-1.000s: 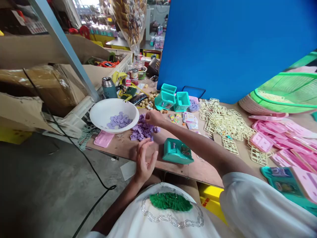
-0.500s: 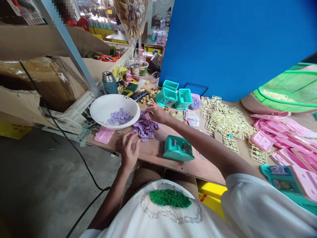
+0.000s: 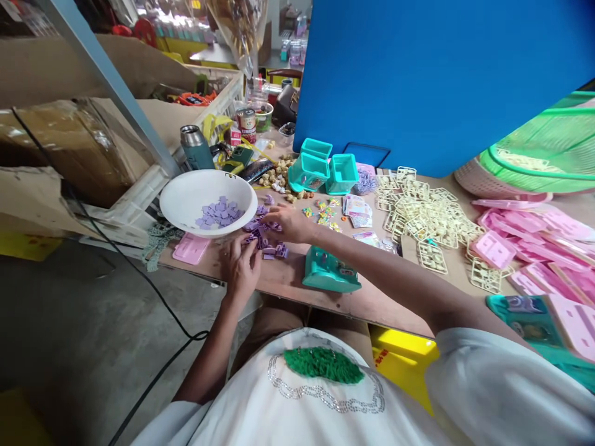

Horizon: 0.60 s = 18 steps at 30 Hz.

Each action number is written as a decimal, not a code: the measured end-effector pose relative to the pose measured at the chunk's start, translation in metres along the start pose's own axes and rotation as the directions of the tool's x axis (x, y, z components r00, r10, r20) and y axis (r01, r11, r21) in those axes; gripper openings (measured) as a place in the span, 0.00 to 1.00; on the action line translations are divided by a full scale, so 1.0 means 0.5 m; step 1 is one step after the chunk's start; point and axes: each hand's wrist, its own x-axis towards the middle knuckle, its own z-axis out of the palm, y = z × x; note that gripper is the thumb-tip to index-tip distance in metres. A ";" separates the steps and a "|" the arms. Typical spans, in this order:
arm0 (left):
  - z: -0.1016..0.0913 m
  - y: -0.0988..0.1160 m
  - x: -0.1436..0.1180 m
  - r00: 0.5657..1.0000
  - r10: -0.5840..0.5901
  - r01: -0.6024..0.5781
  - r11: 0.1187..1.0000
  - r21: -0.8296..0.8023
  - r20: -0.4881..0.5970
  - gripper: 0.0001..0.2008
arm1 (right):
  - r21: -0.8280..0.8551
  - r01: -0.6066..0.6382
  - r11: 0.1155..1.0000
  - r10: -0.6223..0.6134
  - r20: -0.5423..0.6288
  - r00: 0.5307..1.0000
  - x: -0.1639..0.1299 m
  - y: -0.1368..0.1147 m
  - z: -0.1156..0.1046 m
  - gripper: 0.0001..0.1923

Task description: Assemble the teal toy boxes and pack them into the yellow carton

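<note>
A heap of small purple plastic pieces (image 3: pixel 272 248) lies on the wooden table (image 3: pixel 372 303), right of a white bowl (image 3: pixel 186 195) that holds more purple pieces (image 3: pixel 219 213). My right hand (image 3: pixel 287 223) rests palm down on the heap, fingers curled among the pieces. My left hand (image 3: pixel 242 267) sits at the heap's near left edge, fingertips touching the pieces. Whether either hand grips a piece is hidden. A teal toy part (image 3: pixel 330 272) lies just right of both hands.
A pink tray (image 3: pixel 191 248) lies under the bowl's near rim. Teal boxes (image 3: pixel 325 172), sticker sheets (image 3: pixel 357 218), cream plastic frames (image 3: pixel 427 223) and pink trays (image 3: pixel 525 248) cover the table to the right. A blue board (image 3: pixel 432 80) stands behind. A flask (image 3: pixel 195 147) and cardboard boxes (image 3: pixel 79 142) are at left.
My left hand came up from the table's near edge to the purple heap. My right hand dropped from above the heap onto it.
</note>
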 end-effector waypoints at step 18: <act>-0.024 -0.030 -0.010 0.982 -0.110 0.091 0.988 -0.124 -0.154 0.12 | 0.104 -0.085 0.991 0.079 0.057 0.995 -0.093 0.056 -0.022 0.21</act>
